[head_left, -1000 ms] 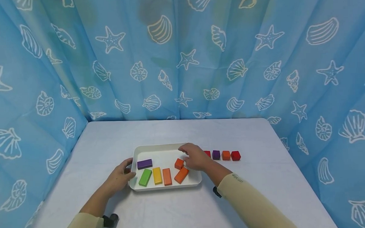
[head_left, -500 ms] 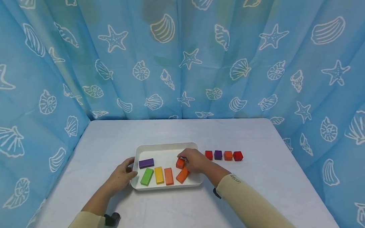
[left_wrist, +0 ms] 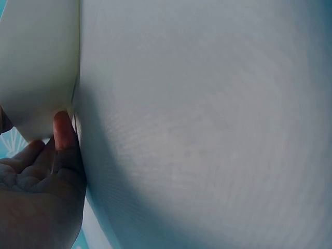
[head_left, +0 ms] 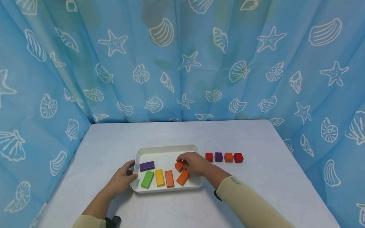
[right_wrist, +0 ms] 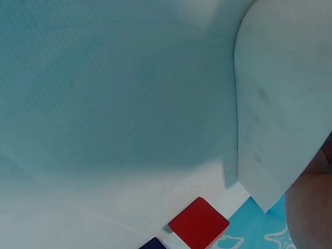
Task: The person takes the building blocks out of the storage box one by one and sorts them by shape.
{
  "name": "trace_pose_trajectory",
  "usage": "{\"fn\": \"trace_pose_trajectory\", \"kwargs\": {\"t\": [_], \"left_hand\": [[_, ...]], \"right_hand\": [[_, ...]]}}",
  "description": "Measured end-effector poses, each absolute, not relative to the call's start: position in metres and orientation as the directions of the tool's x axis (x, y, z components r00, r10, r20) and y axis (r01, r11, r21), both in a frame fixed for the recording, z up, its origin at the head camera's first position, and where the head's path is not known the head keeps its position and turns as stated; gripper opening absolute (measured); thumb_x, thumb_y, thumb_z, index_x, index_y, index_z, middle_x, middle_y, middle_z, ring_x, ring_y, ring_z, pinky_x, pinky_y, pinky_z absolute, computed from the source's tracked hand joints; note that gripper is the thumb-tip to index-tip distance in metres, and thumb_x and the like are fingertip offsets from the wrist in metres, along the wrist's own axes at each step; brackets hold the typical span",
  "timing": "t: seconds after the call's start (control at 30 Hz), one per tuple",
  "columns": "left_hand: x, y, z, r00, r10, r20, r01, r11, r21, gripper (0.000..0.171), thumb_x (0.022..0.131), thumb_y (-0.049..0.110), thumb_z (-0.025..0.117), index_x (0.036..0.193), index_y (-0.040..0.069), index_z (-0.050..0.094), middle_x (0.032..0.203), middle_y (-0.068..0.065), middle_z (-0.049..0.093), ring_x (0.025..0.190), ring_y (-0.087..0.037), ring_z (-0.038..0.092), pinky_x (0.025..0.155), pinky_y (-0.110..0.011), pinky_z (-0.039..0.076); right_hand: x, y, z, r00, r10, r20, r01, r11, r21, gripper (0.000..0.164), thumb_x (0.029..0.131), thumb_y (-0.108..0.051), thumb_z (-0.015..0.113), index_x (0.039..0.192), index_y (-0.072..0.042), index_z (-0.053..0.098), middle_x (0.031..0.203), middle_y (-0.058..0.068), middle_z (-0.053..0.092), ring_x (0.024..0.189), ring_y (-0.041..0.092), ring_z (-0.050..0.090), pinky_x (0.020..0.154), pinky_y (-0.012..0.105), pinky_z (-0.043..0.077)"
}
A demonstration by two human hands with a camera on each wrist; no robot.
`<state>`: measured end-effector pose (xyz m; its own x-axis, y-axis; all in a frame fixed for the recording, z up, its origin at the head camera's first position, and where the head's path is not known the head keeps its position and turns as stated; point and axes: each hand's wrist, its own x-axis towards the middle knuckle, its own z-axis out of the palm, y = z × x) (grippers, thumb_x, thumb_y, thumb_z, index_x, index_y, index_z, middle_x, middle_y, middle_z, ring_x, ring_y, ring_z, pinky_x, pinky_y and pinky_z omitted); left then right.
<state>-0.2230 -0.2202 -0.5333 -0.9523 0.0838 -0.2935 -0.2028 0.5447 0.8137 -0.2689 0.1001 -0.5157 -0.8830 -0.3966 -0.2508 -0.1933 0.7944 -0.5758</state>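
Observation:
A white tray [head_left: 165, 153] lies on the table with several coloured blocks in it. My left hand [head_left: 122, 179] grips its left end, the thumb low on the side wall and the fingers farther back; the left wrist view shows the thumb [left_wrist: 63, 132] against the tray wall [left_wrist: 39, 57]. Inside the right part of the tray, my right hand [head_left: 197, 163] pinches an orange cube [head_left: 179, 166] between thumb and fingers. Close below that cube is an orange rectangular block [head_left: 183, 178]. The right wrist view catches only the edge of the right hand [right_wrist: 310, 210].
Also in the tray lie purple [head_left: 146, 166], green [head_left: 147, 179], yellow [head_left: 159, 178] and light orange [head_left: 169, 179] rectangular blocks. Right of the tray, a row holds red [head_left: 209, 157], purple [head_left: 218, 156], orange [head_left: 228, 157] and red [head_left: 238, 157] cubes. A blue shell-patterned curtain [head_left: 181, 77] surrounds the table.
My right hand has come down onto the orange cube and closed its fingers on it; the cube has turned slightly. The left hand keeps its place at the tray's end.

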Motion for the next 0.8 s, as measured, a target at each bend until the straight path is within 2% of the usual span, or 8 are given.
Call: {"fn": "trace_pose_trajectory", "kwargs": {"t": [0.27, 0.5, 0.67, 0.8], "left_hand": [[-0.220, -0.218, -0.535, -0.954, 0.088, -0.287, -0.197, 0.539, 0.819, 0.071, 0.105, 0.013, 0.064, 0.166, 0.003, 0.030, 0.168, -0.027, 0.032, 0.148, -0.050, 0.040, 0.119, -0.066, 0.033], [-0.220, -0.217, -0.534, -0.956, 0.083, -0.280, -0.193, 0.539, 0.820, 0.071, 0.105, 0.014, 0.064, 0.166, 0.002, 0.030, 0.164, -0.030, 0.037, 0.147, -0.051, 0.040, 0.118, -0.066, 0.035], [-0.219, -0.216, -0.532, -0.958, 0.082, -0.276, -0.188, 0.547, 0.816, 0.071, 0.105, 0.014, 0.063, 0.166, 0.002, 0.030, 0.163, -0.029, 0.040, 0.147, -0.050, 0.041, 0.117, -0.065, 0.037], [-0.218, -0.216, -0.530, -0.955, 0.078, -0.285, -0.197, 0.549, 0.812, 0.071, 0.105, 0.014, 0.063, 0.166, 0.002, 0.030, 0.164, -0.029, 0.039, 0.148, -0.050, 0.040, 0.117, -0.065, 0.036]], "right_hand": [[-0.268, 0.107, -0.513, -0.895, -0.378, -0.237, -0.188, 0.800, -0.569, 0.039, 0.098, -0.008, 0.077, 0.136, -0.014, 0.069, 0.122, -0.001, 0.067, 0.109, 0.020, 0.060, 0.104, 0.043, 0.056], [-0.270, 0.128, -0.498, -0.925, -0.351, -0.146, -0.203, 0.781, -0.591, 0.040, 0.101, -0.004, 0.072, 0.140, -0.010, 0.067, 0.131, 0.005, 0.067, 0.122, 0.024, 0.063, 0.107, 0.043, 0.054], [-0.270, 0.150, -0.488, -0.953, -0.265, -0.148, -0.120, 0.777, -0.618, 0.044, 0.101, -0.004, 0.072, 0.144, -0.010, 0.065, 0.137, 0.008, 0.066, 0.125, 0.027, 0.062, 0.105, 0.044, 0.056], [-0.270, 0.166, -0.482, -0.970, -0.185, -0.159, -0.042, 0.769, -0.638, 0.048, 0.099, -0.003, 0.074, 0.145, -0.009, 0.064, 0.138, 0.009, 0.064, 0.125, 0.030, 0.062, 0.098, 0.044, 0.060]]}}
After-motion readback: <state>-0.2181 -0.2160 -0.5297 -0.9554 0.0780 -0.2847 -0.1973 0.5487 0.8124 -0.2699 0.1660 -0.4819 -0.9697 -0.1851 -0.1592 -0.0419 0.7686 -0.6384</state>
